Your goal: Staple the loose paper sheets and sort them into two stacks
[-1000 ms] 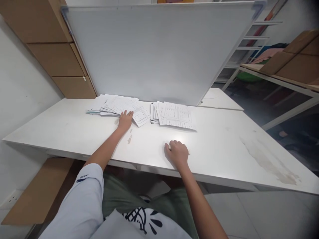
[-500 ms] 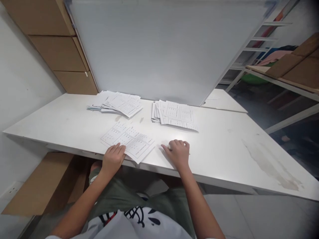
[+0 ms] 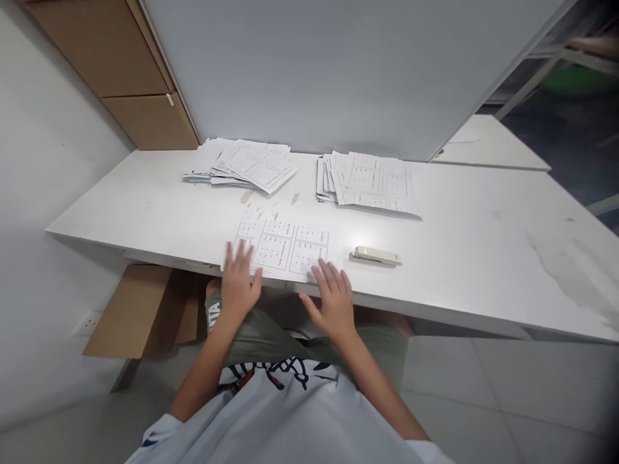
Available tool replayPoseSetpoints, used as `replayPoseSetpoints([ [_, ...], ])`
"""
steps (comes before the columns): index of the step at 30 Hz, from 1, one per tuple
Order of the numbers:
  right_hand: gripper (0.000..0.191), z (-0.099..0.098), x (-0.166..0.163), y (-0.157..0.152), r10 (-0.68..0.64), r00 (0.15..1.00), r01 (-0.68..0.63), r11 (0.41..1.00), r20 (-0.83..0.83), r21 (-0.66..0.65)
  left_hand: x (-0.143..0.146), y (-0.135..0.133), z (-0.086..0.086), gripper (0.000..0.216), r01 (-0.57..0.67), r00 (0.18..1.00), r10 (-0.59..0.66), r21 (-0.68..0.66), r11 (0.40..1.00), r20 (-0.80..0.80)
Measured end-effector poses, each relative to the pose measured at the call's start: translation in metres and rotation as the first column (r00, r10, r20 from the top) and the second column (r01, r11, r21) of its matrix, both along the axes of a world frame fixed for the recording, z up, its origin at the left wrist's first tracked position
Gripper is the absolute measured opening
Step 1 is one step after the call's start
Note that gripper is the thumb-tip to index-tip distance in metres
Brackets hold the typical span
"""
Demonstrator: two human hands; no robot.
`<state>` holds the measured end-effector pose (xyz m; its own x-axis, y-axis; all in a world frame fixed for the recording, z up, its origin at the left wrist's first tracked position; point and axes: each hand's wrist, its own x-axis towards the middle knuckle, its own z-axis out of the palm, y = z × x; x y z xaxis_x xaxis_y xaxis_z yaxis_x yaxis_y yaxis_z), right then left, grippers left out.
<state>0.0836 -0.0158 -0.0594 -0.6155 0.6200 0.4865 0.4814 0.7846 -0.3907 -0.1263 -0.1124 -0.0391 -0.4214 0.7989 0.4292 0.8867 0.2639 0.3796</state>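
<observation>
A printed sheet (image 3: 283, 246) with several dotted grids lies flat at the near edge of the white table (image 3: 459, 258). My left hand (image 3: 239, 283) rests open on its lower left corner, fingers spread. My right hand (image 3: 331, 299) lies open on its lower right corner, fingers stretched out. A cream stapler (image 3: 377, 256) sits on the table just right of the sheet, untouched by either hand.
Two piles of similar printed sheets lie at the back, a fanned left pile (image 3: 242, 164) and a right pile (image 3: 367, 180). A large whiteboard (image 3: 338, 71) leans behind them. Cardboard boxes (image 3: 130, 77) stand at the left wall, another box (image 3: 135, 309) under the table.
My left hand drew one sheet from the left pile to the near edge. My right hand let go of the stapler and moved onto the sheet. The view tilted down.
</observation>
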Motion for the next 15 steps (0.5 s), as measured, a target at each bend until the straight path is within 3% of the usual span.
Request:
replayPoseSetpoints([
  [2,0.067,0.004,-0.006,0.012,-0.026,0.998,0.027,0.999,0.059,-0.028,-0.015,0.005,0.001,0.068,-0.207,0.977,0.208,-0.031,0.978,0.043],
  [3,0.069,0.007,-0.009,0.017,-0.01,0.995,0.015,0.999,0.101,-0.045,-0.019,0.007,0.001,0.073,-0.241,0.968,0.244,-0.054,0.969,0.064],
  [8,0.056,0.01,-0.025,0.02,0.141,0.971,-0.134,0.99,0.194,-0.052,-0.013,0.004,-0.007,0.071,-0.193,0.963,0.203,-0.074,0.978,0.179],
  [12,0.046,0.009,-0.027,0.019,0.151,0.975,-0.146,0.988,0.164,-0.045,-0.008,-0.001,-0.005,0.069,-0.224,0.924,0.236,-0.077,0.972,0.301],
  [15,0.046,0.01,-0.025,0.021,0.16,0.973,-0.152,0.987,0.166,-0.061,-0.007,-0.006,-0.001,0.066,-0.171,0.912,0.165,-0.017,0.985,0.376],
])
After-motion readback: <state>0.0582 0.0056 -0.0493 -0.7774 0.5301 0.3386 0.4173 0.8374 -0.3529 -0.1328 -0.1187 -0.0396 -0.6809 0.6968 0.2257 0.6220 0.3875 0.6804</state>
